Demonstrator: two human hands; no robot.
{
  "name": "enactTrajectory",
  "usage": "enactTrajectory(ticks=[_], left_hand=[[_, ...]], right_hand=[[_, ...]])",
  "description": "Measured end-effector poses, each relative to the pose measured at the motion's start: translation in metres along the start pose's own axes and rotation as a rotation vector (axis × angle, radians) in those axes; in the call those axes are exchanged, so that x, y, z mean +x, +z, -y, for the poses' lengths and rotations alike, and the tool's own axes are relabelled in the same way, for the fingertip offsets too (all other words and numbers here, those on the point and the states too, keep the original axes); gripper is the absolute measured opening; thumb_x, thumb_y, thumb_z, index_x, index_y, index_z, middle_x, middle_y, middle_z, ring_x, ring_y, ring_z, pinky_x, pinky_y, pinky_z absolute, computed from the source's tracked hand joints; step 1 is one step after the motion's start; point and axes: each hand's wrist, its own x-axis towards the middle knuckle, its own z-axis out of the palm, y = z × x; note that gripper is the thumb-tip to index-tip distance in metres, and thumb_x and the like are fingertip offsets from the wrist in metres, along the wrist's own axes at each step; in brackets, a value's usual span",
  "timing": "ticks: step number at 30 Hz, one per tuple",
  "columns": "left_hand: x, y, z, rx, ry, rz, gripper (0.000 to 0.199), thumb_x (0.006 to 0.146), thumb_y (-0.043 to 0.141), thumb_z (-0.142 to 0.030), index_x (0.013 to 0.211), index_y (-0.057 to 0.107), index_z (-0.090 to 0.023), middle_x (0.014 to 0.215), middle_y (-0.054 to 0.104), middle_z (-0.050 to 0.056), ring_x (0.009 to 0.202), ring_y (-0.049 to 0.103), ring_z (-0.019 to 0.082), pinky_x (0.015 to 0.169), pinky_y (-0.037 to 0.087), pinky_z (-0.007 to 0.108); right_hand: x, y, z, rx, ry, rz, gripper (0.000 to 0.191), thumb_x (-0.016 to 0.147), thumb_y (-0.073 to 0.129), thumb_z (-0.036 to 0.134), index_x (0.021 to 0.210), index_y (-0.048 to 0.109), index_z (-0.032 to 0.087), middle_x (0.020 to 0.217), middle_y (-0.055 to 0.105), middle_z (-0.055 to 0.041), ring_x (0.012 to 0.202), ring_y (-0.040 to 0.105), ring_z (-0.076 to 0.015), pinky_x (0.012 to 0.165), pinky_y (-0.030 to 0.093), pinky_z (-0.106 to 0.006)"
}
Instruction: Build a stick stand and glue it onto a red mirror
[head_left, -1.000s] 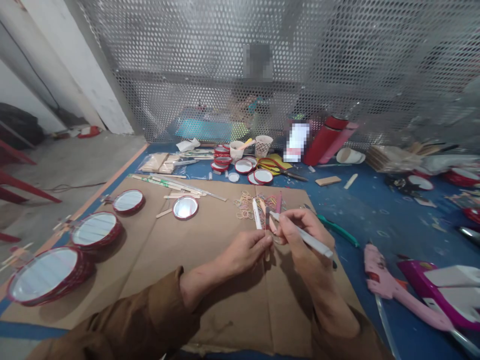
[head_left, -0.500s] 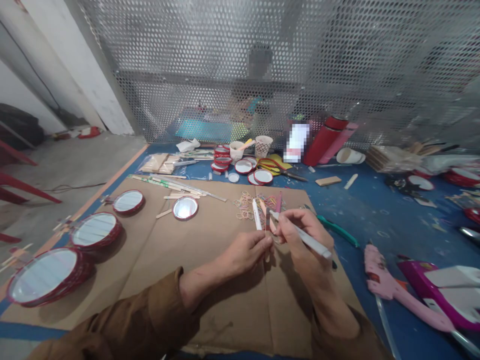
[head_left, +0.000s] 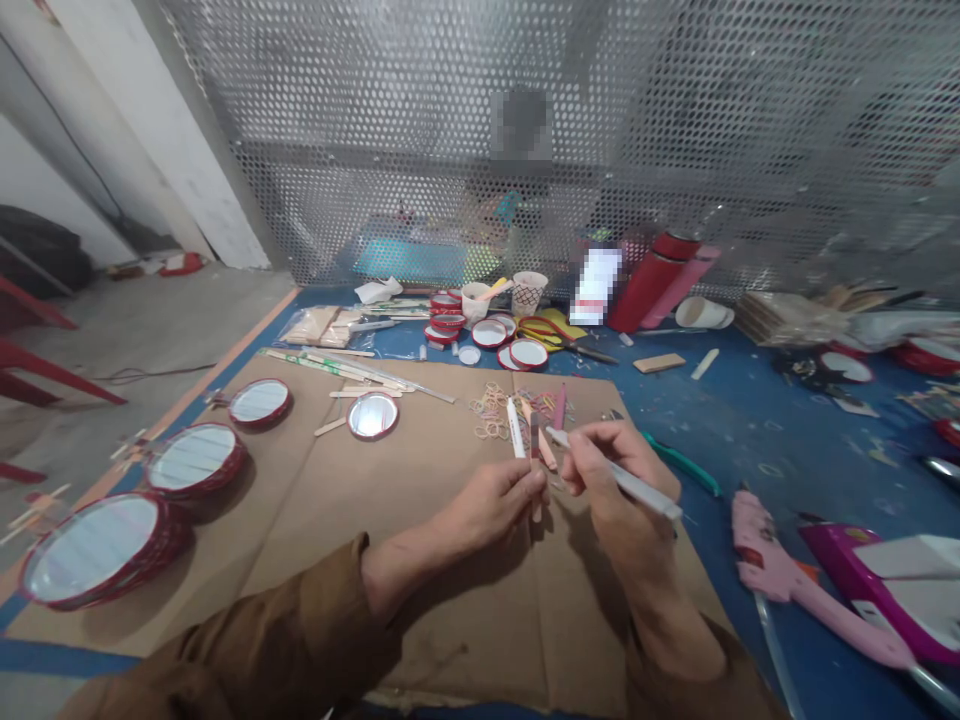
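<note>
Near the middle of the cardboard, my left hand [head_left: 499,500] is closed on a small flat stick [head_left: 535,447] that stands up from the fingers, its upper part dark. My right hand [head_left: 619,475] grips a white marker [head_left: 646,490], its tip pointing left, a small gap from the stick. Just beyond my hands lie a white pen [head_left: 516,428], a peach marker [head_left: 544,445] and a pink marker [head_left: 560,407], on and beside a pile of coloured rubber bands [head_left: 491,410].
Red-rimmed round pieces [head_left: 196,459] line the cardboard's left side; a small round mirror [head_left: 373,415] lies nearer the middle. At right are green-handled pliers [head_left: 684,465] and a pink glue gun [head_left: 780,580]. Cups [head_left: 529,293], scissors [head_left: 559,335] and a red bottle [head_left: 655,280] stand or lie behind.
My right hand has moved slightly right, drawing the marker's tip away from the stick. My left hand still holds the stick in nearly the same place.
</note>
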Motion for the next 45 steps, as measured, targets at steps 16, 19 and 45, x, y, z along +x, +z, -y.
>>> enactTrajectory(ticks=[16, 19, 45], left_hand=[[0.0004, 0.0003, 0.0011, -0.017, 0.003, -0.008, 0.045, 0.092, 0.036, -0.057, 0.076, 0.048, -0.017, 0.051, 0.04, -0.006, 0.04, 0.035, 0.006, 0.042, 0.026, 0.02], [-0.0003, 0.0004, -0.0019, -0.017, 0.017, -0.007, 0.045, 0.092, 0.036, -0.057, 0.076, 0.048, -0.017, 0.053, 0.041, -0.006, 0.042, 0.035, 0.006, 0.042, 0.027, 0.02], [-0.0005, -0.0006, -0.0039, 0.003, 0.035, -0.041, 0.043, 0.093, 0.036, -0.054, 0.074, 0.048, -0.017, 0.048, 0.04, -0.007, 0.042, 0.036, 0.007, 0.047, 0.029, 0.021]], right_hand=[[0.001, 0.0013, 0.0036, -0.091, 0.061, 0.129, 0.024, 0.086, 0.053, 0.036, 0.068, 0.055, 0.02, 0.054, 0.055, 0.0028, 0.05, 0.051, -0.0122, 0.048, 0.04, -0.023], [-0.0003, 0.0005, 0.0042, -0.096, 0.038, 0.113, 0.025, 0.087, 0.054, 0.038, 0.069, 0.055, 0.02, 0.057, 0.056, 0.0025, 0.051, 0.052, -0.012, 0.049, 0.04, -0.023], [0.0006, 0.0005, 0.0029, -0.1, 0.011, 0.134, 0.026, 0.086, 0.052, 0.037, 0.066, 0.054, 0.021, 0.054, 0.053, 0.0035, 0.049, 0.049, -0.0114, 0.048, 0.039, -0.023]])
